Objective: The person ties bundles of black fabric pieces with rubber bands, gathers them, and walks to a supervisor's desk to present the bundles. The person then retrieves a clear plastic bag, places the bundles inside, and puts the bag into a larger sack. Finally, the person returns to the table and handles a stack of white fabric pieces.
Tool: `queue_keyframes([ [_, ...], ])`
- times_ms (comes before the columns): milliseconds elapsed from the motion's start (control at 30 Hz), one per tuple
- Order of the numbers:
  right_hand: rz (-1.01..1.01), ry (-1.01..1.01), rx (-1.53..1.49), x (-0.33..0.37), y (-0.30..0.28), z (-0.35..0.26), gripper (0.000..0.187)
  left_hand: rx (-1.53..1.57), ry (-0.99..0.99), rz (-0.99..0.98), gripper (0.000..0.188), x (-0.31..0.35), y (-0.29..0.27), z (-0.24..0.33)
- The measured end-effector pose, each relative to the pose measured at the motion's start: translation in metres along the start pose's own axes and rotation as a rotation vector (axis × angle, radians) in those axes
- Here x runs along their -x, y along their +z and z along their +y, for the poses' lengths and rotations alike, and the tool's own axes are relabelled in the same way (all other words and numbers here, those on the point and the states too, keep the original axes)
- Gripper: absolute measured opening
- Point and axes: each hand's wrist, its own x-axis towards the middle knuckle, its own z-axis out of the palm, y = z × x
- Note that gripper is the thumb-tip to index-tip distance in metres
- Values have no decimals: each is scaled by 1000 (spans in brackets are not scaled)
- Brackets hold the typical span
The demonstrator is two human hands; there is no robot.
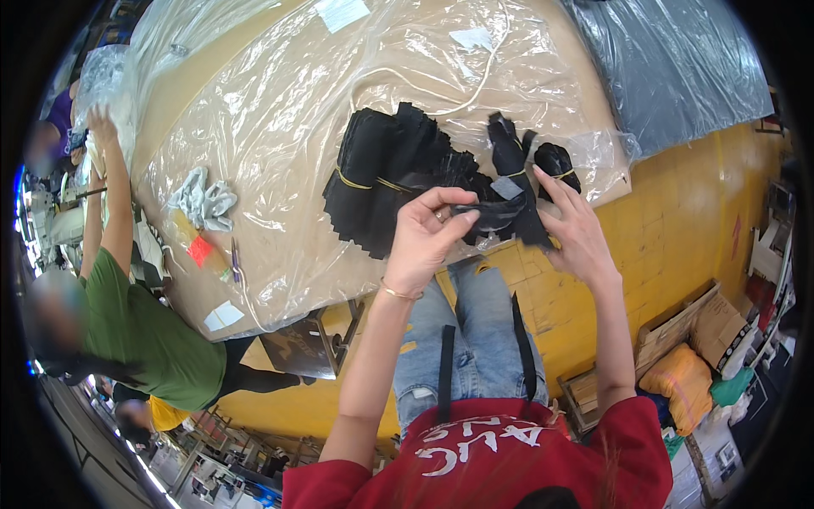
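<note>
My left hand (pixel 421 240) pinches the end of a thin black fabric strip (pixel 487 219) between thumb and fingers. My right hand (pixel 578 227) is beside the strip's other end, fingers stretched and apart, touching the edge of a narrow black cloth bundle (pixel 506 148). A small grey tag (pixel 507 187) lies on that bundle, which is tied with a yellowish band. To its right sits a rolled black bundle (pixel 555 158), also banded. Left of these, a wide fanned stack of black fabric pieces (pixel 373 144) is tied with yellow bands.
Clear plastic sheeting (pixel 280 178) covers the table, with a white cord (pixel 424 85) across it. Grey cloth gloves (pixel 203 199) and an orange-red piece (pixel 199 249) lie left. A person in green (pixel 153 331) reaches over the left edge. Cardboard boxes (pixel 687 327) stand lower right.
</note>
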Motion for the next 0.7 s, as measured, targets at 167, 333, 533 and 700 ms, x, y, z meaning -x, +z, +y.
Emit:
queue_keyframes([
  [167, 138, 88, -76, 10, -29, -24, 52, -95, 59, 38, 13, 1, -3, -13],
  [333, 268, 189, -525, -3, -21, -40, 48, -229, 74, -41, 13, 2, -2, -21],
  [533, 304, 173, -658, -23, 5, -42, 8, -591, 175, -151, 14, 8, 2, -29],
  [700, 228, 243, -868, -34, 6, -35, 11, -612, 346, 74, 19, 9, 12, -27],
])
